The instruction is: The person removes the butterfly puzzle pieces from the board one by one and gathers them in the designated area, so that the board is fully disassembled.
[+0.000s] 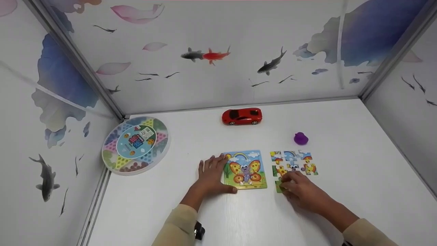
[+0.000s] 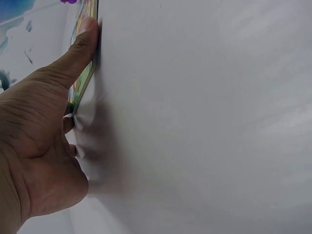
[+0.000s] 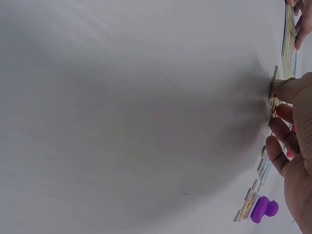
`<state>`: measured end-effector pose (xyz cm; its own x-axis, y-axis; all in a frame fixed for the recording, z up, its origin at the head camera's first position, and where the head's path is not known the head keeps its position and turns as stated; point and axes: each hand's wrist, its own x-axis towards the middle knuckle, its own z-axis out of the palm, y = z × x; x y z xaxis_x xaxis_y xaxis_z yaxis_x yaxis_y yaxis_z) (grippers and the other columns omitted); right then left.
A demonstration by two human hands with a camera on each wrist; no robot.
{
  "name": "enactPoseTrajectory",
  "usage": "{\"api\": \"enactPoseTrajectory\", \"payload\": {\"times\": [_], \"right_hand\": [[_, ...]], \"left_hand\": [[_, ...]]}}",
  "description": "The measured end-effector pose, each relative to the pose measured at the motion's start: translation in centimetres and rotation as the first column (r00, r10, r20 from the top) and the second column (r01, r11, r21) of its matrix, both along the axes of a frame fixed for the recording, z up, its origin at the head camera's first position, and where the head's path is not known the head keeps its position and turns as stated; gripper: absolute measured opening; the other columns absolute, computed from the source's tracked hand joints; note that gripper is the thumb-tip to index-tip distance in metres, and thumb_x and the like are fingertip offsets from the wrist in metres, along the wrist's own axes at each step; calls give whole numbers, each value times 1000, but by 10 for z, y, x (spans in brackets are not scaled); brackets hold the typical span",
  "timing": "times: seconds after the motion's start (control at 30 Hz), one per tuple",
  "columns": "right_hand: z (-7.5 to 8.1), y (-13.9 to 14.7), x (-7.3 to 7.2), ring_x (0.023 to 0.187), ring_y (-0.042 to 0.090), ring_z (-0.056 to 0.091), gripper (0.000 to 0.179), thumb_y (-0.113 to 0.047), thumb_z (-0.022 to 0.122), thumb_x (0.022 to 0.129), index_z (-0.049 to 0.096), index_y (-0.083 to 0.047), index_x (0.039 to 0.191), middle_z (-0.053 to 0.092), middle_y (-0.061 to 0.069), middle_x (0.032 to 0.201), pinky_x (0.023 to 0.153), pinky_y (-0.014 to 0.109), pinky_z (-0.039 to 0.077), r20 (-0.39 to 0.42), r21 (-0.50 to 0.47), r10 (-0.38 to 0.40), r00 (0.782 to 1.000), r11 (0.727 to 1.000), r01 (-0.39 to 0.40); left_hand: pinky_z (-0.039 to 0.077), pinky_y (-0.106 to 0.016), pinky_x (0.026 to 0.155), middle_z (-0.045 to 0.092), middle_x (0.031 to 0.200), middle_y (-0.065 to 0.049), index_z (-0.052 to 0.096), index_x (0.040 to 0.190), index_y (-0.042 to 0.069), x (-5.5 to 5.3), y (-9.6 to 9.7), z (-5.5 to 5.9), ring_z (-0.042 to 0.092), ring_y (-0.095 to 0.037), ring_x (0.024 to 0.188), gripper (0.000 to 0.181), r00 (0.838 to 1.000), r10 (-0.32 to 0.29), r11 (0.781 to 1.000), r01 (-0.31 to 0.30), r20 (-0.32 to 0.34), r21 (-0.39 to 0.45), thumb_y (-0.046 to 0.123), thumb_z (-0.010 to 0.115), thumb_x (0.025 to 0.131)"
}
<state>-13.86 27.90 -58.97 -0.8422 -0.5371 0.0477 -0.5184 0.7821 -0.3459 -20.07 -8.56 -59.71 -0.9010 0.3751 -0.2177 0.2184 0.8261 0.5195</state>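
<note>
A square butterfly puzzle board lies on the white table. Across its left side, my left hand spreads with fairly straight fingers at the left edge and the thumb at the lower edge. The left wrist view shows the thumb touching the board's rim. To the right, several jigsaw pieces lie in loose rows, slightly apart. My right hand pinches a green puzzle piece at the lower left of these rows. Its fingers partly hide that piece and neighbouring ones.
Behind the pieces sits a small purple toy. A red toy car stands near the back wall. At the left lies a round Chinese checkers box. Patterned panels enclose the table's back and sides.
</note>
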Motion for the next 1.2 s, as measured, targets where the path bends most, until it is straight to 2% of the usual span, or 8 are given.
{"api": "enactPoseTrajectory", "payload": {"times": [0.17, 0.3, 0.5, 0.73, 0.97, 1.2], "right_hand": [[0, -1, -2, 123, 19, 61, 23, -16, 87, 96, 83, -19, 119, 67, -2, 129, 106, 46, 62, -23, 5, -6, 1000, 1000, 6], [0, -5, -6, 123, 17, 59, 22, -23, 87, 98, 82, -22, 119, 65, -4, 129, 107, 47, 62, -12, -4, -22, 1000, 1000, 22], [4, -21, -21, 123, 19, 58, 29, -27, 85, 99, 80, -19, 127, 65, -2, 131, 105, 50, 60, -3, -29, -28, 1000, 999, 28], [8, -53, -42, 129, 27, 59, 35, -33, 81, 103, 78, -16, 133, 67, 3, 135, 111, 56, 57, -12, -10, 13, 1000, 1000, -13], [6, -81, -53, 124, 27, 58, 38, -39, 78, 104, 76, -17, 135, 67, 4, 137, 106, 58, 56, -8, 22, 58, 998, 998, -58], [3, -102, -59, 127, 30, 58, 41, -39, 79, 104, 75, -17, 139, 65, 6, 139, 105, 63, 56, 13, 22, 111, 994, 994, -111]], "left_hand": [[3, -72, 137, 24, 185, -5, 32, 175, 18, 1, 0, 1, 14, -39, 172, 123, 1000, 2, 1000, -2, -3, 6, 61, 94, 78], [2, -72, 137, 22, 186, -4, 32, 175, 19, 2, -1, 1, 13, -38, 172, 123, 1000, 6, 1000, -6, 7, -1, 63, 94, 78], [0, -71, 137, 22, 186, -2, 33, 175, 21, 4, -1, 2, 13, -37, 173, 122, 1000, 22, 1000, -22, 21, 1, 62, 94, 78], [1, -71, 138, 24, 185, -3, 33, 175, 21, 2, 1, 4, 13, -37, 173, 122, 1000, 24, 1000, -24, 11, 6, 62, 95, 78], [3, -70, 138, 24, 186, -4, 33, 175, 19, 1, 2, 4, 14, -37, 172, 123, 1000, 14, 1000, -14, 9, -8, 64, 94, 79], [5, -70, 137, 25, 185, -4, 33, 175, 19, -1, 1, 2, 16, -37, 172, 123, 1000, 12, 1000, -12, 1, -20, 65, 94, 79]]}}
